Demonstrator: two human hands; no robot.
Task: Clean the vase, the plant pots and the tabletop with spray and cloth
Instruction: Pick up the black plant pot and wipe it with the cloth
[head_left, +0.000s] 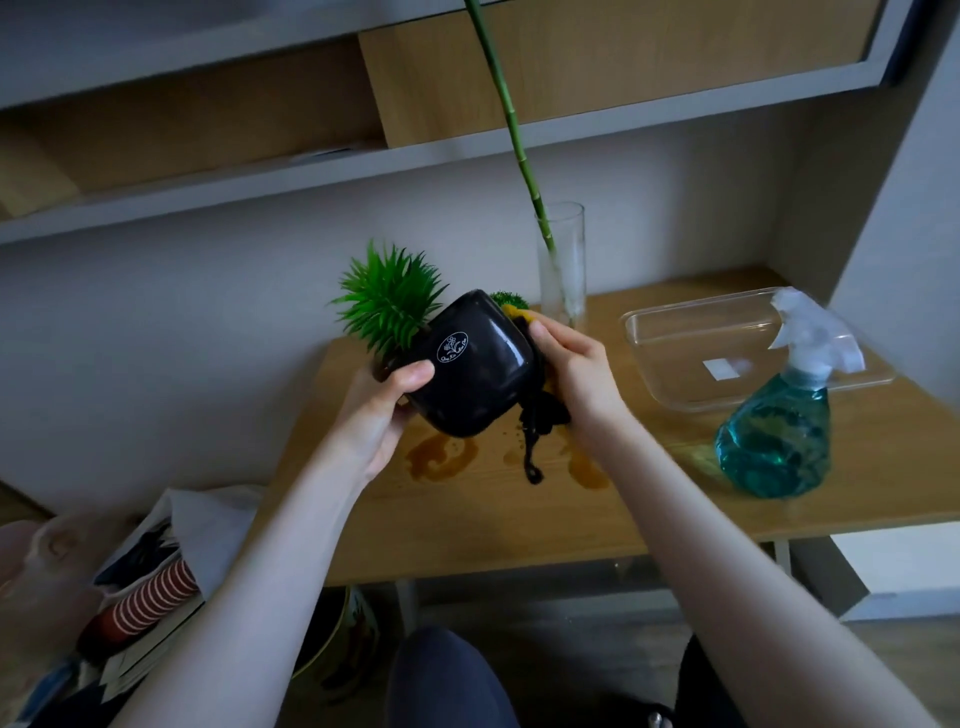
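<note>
Two hands hold a shiny black plant pot (467, 364) tipped on its side above the wet wooden table (467, 519). The left hand (384, 410) curls its fingers round the pot's near side. The right hand (566, 364) presses a yellow and black cloth (540, 415) against the pot's other side, fingers curled round it.

A glossy black rounded plant pot (470, 371) with a white oval logo is tilted on its side above the wooden desk (519, 519), its base towards the camera and its spiky green plant (389, 301) pointing away to the left. A yellow and black cloth (540, 415) lies against its right side, a dark strand hanging down. Wet brown smears (441, 457) mark the desk beneath. Behind stands an upright clear glass cylinder vase (563, 270) holding a green bamboo stalk (511, 124). A clear spray bottle of teal liquid (776, 431) stands on the right.
</note>
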